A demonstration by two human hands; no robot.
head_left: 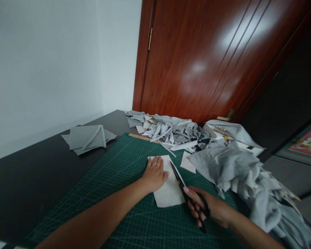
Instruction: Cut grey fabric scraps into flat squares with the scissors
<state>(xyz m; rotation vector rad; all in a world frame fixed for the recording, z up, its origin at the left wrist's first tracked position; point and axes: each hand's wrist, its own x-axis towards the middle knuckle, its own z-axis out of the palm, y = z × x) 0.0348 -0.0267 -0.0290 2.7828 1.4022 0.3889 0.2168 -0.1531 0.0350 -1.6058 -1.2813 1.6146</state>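
Note:
A pale grey piece of fabric (169, 191) lies on a green cutting mat (124, 162). My left hand (154, 174) rests flat on its left part, fingers stretched out together. My right hand (200, 206) is closed round the handles of black scissors (182, 187). Their blades run along the right edge of the piece, pointing away from me.
A heap of grey fabric scraps and strips (171, 133) lies at the far edge of the mat, and a large crumpled grey cloth (238, 173) at the right. Folded grey pieces (86, 138) sit on the dark table (28, 183) at the left. A small cut piece (188, 162) and a wooden ruler (140, 137) lie nearby. A red-brown door (209, 58) stands behind.

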